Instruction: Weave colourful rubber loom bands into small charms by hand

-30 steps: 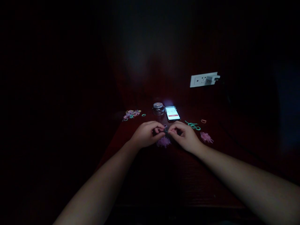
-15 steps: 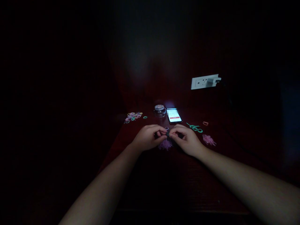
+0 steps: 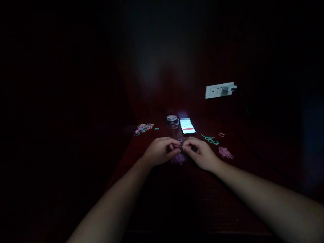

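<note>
In the middle of the dark red table, my left hand point(image 3: 159, 151) and my right hand point(image 3: 199, 152) face each other, fingertips almost meeting. Both are closed in a pinch on a thin, dark greenish elastic hair tie point(image 3: 181, 146), mostly hidden by the fingers. Just beyond the fingertips lies a small lilac hair tie point(image 3: 180, 140). Below them is a pile of purple hair ties point(image 3: 179, 158), partly covered by my left hand.
A clear lidded jar point(image 3: 172, 122) stands behind my hands, beside a lit phone point(image 3: 187, 127). Mixed hair ties point(image 3: 143, 129) lie far left. Green bands point(image 3: 210, 139), an orange one point(image 3: 221, 134) and a pink pile point(image 3: 225, 152) lie right. A wall socket point(image 3: 219, 90) holds a plug.
The view has tilted slightly, so the table things sit a little lower. My hands keep the same pinch, fingertips close together; nothing on the table has visibly moved.
</note>
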Action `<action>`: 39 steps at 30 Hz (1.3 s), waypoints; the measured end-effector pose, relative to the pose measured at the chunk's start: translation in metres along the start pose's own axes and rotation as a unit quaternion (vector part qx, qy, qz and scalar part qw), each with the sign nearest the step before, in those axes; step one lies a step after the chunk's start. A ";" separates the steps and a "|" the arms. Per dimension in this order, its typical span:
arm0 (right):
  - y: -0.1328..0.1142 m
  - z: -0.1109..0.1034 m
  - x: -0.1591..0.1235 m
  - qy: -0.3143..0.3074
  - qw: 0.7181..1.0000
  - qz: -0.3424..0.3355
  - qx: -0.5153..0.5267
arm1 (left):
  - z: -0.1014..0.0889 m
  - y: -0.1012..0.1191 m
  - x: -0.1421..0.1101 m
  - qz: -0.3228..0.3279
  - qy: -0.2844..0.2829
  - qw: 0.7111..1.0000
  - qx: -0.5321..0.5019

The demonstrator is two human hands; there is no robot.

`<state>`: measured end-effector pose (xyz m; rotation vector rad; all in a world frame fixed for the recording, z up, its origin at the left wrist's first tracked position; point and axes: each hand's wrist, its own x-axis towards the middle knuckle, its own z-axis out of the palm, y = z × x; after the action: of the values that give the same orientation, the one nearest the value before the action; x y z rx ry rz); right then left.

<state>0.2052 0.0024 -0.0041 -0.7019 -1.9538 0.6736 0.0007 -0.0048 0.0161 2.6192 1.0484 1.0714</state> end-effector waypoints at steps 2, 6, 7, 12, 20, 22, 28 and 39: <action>0.001 0.001 0.000 -0.001 1.000 0.003 0.012 | 0.000 -0.001 0.000 0.001 0.000 1.000 -0.002; 0.002 0.001 0.000 -0.004 1.000 0.008 0.023 | 0.000 -0.001 0.000 -0.002 -0.001 1.000 0.002; 0.001 0.001 0.000 -0.004 1.000 0.009 0.022 | -0.001 -0.001 0.000 -0.002 -0.004 1.000 0.004; 0.000 0.001 0.001 -0.005 1.000 0.009 0.007 | -0.004 0.003 0.001 0.000 -0.035 0.999 0.008; 0.001 0.002 0.000 -0.001 1.000 0.016 -0.011 | -0.003 0.002 0.001 0.005 -0.022 1.000 0.002; 0.002 0.002 0.000 -0.002 1.000 0.019 -0.012 | -0.002 0.002 0.001 0.003 -0.017 1.000 0.004; 0.002 0.002 -0.001 0.000 1.000 0.025 -0.007 | -0.002 0.002 0.001 0.003 -0.013 1.000 0.001; 0.007 0.005 -0.002 0.013 0.999 0.029 0.041 | -0.001 0.002 0.001 0.005 0.020 1.000 0.012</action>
<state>0.2033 0.0048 -0.0118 -0.7150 -1.8775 0.7731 0.0019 -0.0056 0.0183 2.6340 1.0637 1.1239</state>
